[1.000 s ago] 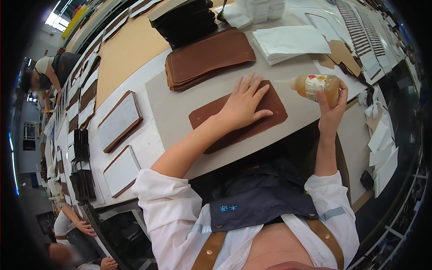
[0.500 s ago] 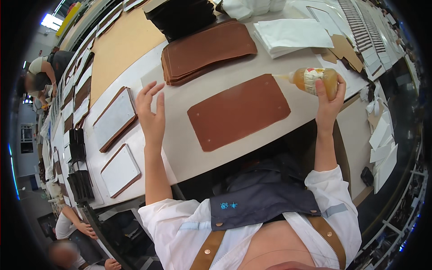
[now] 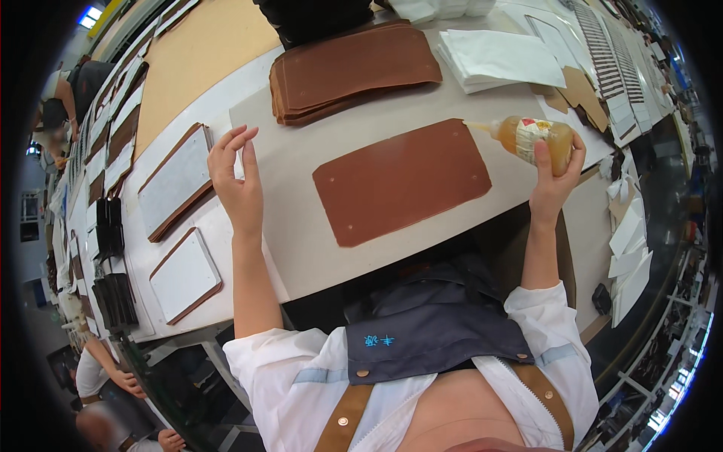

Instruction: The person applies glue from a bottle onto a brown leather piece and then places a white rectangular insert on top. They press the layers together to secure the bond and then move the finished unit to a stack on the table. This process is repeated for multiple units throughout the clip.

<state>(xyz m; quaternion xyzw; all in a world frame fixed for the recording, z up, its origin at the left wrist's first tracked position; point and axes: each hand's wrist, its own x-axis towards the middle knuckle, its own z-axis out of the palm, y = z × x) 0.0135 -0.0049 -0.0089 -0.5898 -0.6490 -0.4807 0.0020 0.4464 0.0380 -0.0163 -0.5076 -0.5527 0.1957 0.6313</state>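
A brown leather-like panel (image 3: 403, 184) with cut corners and small holes lies flat on the pale table in front of me. My right hand (image 3: 556, 184) is wrapped round a clear squeeze bottle (image 3: 525, 137) of amber liquid, apparently glue. The bottle is tipped sideways, its thin nozzle pointing left at the panel's far right corner; whether the tip touches it I cannot tell. Left of the panel, my left hand (image 3: 238, 181) is raised with nothing in it, the fingers loosely bent and the thumb apart.
Beyond the panel sits a stack of brown panels (image 3: 354, 71), with a black pile (image 3: 316, 19) behind. White sheets (image 3: 497, 60) lie at the far right. White-faced panels (image 3: 177, 184) and another white-faced piece (image 3: 187, 277) are on the left. Other people work farther left.
The view has shifted slightly. My left hand's fingers have drawn a little closer together. The bottle remains in my right hand, its nozzle still at the panel's corner.
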